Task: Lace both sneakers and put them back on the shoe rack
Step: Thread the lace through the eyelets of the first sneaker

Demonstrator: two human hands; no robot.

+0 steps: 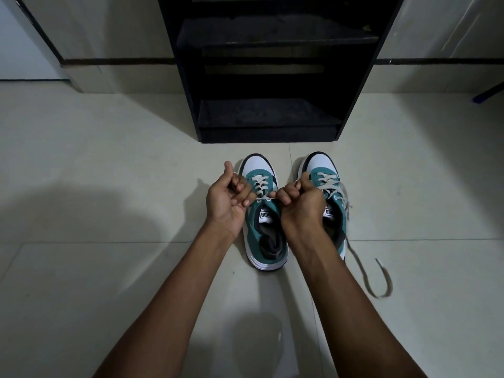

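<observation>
1. The head view shows two sneakers, two hands and one shoe rack.
2. The left sneaker [266, 227] and the right sneaker [331, 192] sit side by side on the pale floor [109, 173], toes pointing at the rack, with a small gap between them.
3. The left hand [227, 196] is closed tight on one end of the left sneaker's lace [260, 185], thumb sticking up.
4. The right hand [300, 199] is closed tight on the other end, and it covers part of the right sneaker.
5. The lace runs straight between the two fists.
6. A dark sock [271, 245] is stuffed in the left sneaker.
7. The right sneaker's loose lace [381, 279] trails on the floor in a curl.
8. The black shoe rack [272, 132] stands just past the toes; two shelves show, both bare.
9. There is lots of open floor on both sides of the shoes.
</observation>
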